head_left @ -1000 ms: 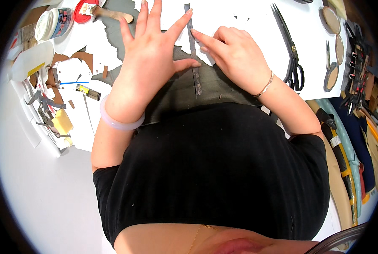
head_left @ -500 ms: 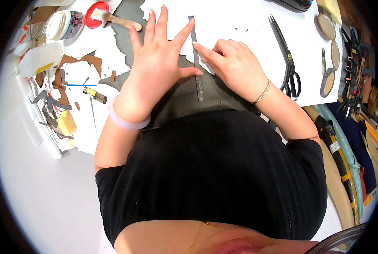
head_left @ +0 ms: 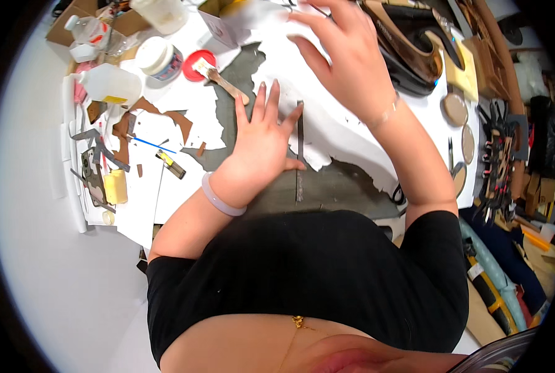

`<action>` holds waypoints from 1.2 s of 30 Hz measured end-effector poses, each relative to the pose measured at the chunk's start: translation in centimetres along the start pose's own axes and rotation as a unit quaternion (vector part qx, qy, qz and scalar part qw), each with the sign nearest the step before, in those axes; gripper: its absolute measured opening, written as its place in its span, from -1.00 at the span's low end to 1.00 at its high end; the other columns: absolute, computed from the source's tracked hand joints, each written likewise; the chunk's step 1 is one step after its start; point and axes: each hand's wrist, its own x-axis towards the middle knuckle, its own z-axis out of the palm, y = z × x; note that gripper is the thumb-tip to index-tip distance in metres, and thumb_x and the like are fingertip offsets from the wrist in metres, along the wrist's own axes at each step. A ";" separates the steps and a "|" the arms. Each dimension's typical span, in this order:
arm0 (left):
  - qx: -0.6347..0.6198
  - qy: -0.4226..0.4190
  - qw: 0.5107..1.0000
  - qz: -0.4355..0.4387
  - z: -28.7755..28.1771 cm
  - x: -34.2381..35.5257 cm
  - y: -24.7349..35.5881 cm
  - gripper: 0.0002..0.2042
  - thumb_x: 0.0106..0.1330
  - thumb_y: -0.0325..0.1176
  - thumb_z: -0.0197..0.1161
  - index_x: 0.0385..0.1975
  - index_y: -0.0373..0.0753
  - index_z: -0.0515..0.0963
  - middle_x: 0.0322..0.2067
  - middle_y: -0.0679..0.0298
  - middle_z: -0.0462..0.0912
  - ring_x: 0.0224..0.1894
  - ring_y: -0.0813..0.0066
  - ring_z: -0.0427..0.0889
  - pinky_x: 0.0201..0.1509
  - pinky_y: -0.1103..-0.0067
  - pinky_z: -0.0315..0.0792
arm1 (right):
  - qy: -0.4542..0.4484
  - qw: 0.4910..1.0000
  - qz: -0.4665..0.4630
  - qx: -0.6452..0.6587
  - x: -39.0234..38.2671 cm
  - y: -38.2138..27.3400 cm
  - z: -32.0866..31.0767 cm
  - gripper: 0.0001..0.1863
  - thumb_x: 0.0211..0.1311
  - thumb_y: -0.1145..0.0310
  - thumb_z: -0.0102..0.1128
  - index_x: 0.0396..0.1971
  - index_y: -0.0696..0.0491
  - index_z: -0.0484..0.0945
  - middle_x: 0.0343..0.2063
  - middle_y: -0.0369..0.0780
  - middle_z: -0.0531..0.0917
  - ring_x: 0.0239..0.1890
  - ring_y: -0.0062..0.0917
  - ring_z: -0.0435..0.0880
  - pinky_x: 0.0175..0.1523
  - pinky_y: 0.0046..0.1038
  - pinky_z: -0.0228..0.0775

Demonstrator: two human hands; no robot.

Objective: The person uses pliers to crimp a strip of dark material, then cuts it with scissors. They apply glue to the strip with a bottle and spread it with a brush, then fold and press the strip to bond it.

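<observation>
My left hand (head_left: 259, 146) lies with fingers spread on a dark grey sheet (head_left: 346, 189). Its index fingertip and thumb touch or nearly touch a narrow dark grey strip (head_left: 300, 146) that runs away from me. Raised over the far side of the white work surface (head_left: 346, 130), my right hand (head_left: 346, 68) has its fingers apart and nothing visible in them. Close to its fingertips is a blurred pale shape. A dark clothes iron (head_left: 408, 46) stands just right of that hand. Only a black handle loop of the scissors (head_left: 399, 196) shows beside my right forearm.
Beyond my left hand, a brush (head_left: 227, 86) rests on a red lid (head_left: 193, 73), near a white jar (head_left: 156, 61) and a translucent jug (head_left: 112, 86). Brown scraps, a lighter (head_left: 171, 165) and a yellow sponge (head_left: 115, 186) lie left. Tools hang at the right edge (head_left: 494, 155).
My right hand has left the strip, where its index finger was touching, and moved up toward the far side. My left hand stays spread beside the strip. The view now takes in more of the far side.
</observation>
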 end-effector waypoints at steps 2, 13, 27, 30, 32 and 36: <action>-0.001 0.007 1.000 -0.020 0.2 -0.3 -0.3 0.07 -0.26 0.24 0.63 0.42 0.05 0.41 0.49 -0.21 0.03 0.54 -0.30 0.00 0.47 -0.35 -0.19 | 0.017 1.000 0.013 0.012 4.4 0.8 3.2 -0.77 0.24 0.24 0.35 -0.18 0.02 0.69 -0.11 -0.15 0.67 0.04 -0.24 0.60 0.14 -0.22 0.40; -0.007 0.034 0.999 -0.039 0.5 -1.2 -0.8 0.07 -0.25 0.24 0.62 0.42 0.08 0.38 0.46 -0.22 0.11 0.54 -0.26 0.00 0.46 -0.34 -0.18 | -0.368 0.928 0.021 0.055 12.1 6.5 10.1 -0.69 0.19 0.12 0.29 -0.41 0.05 0.82 -0.44 -0.05 0.77 -0.37 -0.13 0.74 -0.15 -0.20 0.58; -0.005 0.042 0.999 -0.030 1.1 -1.3 -1.0 0.10 -0.28 0.24 0.64 0.44 0.08 0.36 0.45 -0.28 0.10 0.55 -0.29 0.00 0.44 -0.39 -0.18 | -0.151 0.964 0.150 0.161 12.2 1.2 -1.8 -0.74 0.31 0.36 0.32 -0.15 0.24 0.74 -0.35 -0.05 0.78 -0.34 -0.41 0.74 -0.18 -0.42 0.58; 0.000 0.039 0.999 -0.031 1.1 -1.1 -1.0 0.11 -0.27 0.26 0.63 0.44 0.09 0.36 0.46 -0.27 0.09 0.55 -0.29 0.01 0.43 -0.39 -0.15 | -0.085 0.970 0.149 0.172 10.1 -0.5 -6.1 -0.75 0.37 0.38 0.29 -0.11 0.26 0.73 -0.33 -0.13 0.78 -0.34 -0.53 0.72 -0.22 -0.54 0.56; -0.003 0.050 0.998 -0.025 1.5 -1.0 -1.1 0.11 -0.26 0.28 0.61 0.45 0.13 0.34 0.47 -0.26 0.08 0.54 -0.30 0.01 0.43 -0.38 -0.11 | -0.094 0.979 0.163 0.084 8.7 1.2 -8.5 -0.75 0.41 0.38 0.28 -0.11 0.27 0.72 -0.30 -0.16 0.77 -0.33 -0.54 0.72 -0.21 -0.61 0.57; 0.023 0.020 0.998 -0.054 1.2 -1.5 -1.1 0.08 -0.20 0.32 0.58 0.44 0.05 0.36 0.48 -0.28 0.04 0.56 -0.25 -0.01 0.46 -0.35 -0.17 | -0.136 0.939 0.302 0.093 4.8 0.8 -10.8 -0.80 0.42 0.44 0.24 -0.11 0.23 0.72 -0.26 -0.17 0.76 -0.28 -0.53 0.72 -0.12 -0.60 0.59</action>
